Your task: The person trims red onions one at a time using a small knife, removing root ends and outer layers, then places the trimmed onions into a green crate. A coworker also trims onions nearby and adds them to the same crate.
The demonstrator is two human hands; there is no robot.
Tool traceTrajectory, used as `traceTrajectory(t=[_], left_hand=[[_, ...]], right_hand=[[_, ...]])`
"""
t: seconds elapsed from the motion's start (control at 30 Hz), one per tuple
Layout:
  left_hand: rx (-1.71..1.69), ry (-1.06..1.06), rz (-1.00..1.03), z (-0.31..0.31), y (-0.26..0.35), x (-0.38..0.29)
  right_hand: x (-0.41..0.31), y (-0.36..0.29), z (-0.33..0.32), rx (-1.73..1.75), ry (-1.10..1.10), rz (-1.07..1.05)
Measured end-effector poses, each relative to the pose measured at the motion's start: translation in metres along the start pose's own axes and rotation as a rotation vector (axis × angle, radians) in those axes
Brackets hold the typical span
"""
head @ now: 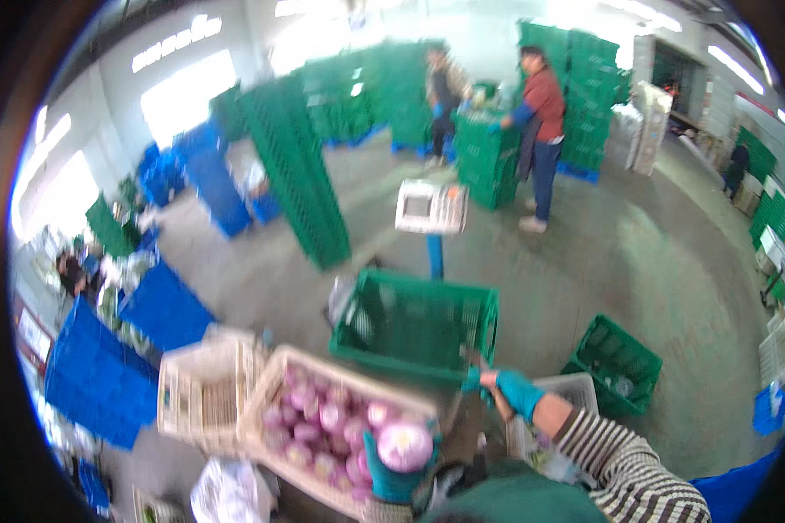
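Note:
My left hand (392, 474), in a teal glove, cups a large pale-purple round vegetable (405, 446), perhaps an onion, over a beige plastic crate (360, 371) filled with purple vegetables (332, 418) of the same kind. On the right, my right hand (518, 392), gloved in teal, is closed around a tool (499, 400), seemingly a knife; blur hides its exact shape. This hand is near the right front corner of a large green plastic crate (405, 372), which has no vegetables visible in it. Behind that crate, a scale's display unit (430, 206) stands on a blue post.
An empty beige crate (203, 392) adjoins the filled one at left. A smaller green crate (611, 366) is at right, and a white plastic bag (229, 493) lies low at left. Two people stand by stacked green crates (487, 163) farther back. Blue bins (104, 376) stand left.

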State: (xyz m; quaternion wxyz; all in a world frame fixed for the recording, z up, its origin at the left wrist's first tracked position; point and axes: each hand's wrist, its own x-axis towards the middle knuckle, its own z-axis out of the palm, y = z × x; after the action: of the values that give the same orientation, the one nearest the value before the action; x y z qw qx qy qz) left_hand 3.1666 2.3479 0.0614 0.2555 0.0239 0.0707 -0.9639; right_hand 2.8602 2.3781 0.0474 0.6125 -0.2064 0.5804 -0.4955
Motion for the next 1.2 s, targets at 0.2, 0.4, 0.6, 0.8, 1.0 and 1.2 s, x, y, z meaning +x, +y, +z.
traceTrajectory(t=[0.2, 0.4, 0.6, 0.8, 1.0, 1.2], left_hand=[[0.275, 0.128, 0.338, -0.001, 0.020, 0.012], [0.338, 0.171, 0.355, -0.004, 0.038, -0.007], [0.144, 0.161, 0.338, -0.035, 0.060, -0.018], [0.019, 0.226, 0.384, -0.058, 0.067, -0.015], [0.234, 0.331, 0.540, -0.080, 0.064, 0.010], [0.310, 0.549, 0.483, -0.067, 0.074, 0.034]], right_hand=[[-0.014, -0.020, 0.054, 0.041, -0.088, -0.007], [-0.016, -0.010, 0.120, -0.151, -0.094, -0.028], [-0.017, 0.011, 0.158, -0.314, -0.188, -0.179], [-0.001, 0.025, 0.172, -0.270, -0.184, -0.174], [0.041, 0.032, 0.162, -0.148, -0.248, 0.285], [0.066, 0.021, 0.152, -0.102, -0.418, 0.148]])
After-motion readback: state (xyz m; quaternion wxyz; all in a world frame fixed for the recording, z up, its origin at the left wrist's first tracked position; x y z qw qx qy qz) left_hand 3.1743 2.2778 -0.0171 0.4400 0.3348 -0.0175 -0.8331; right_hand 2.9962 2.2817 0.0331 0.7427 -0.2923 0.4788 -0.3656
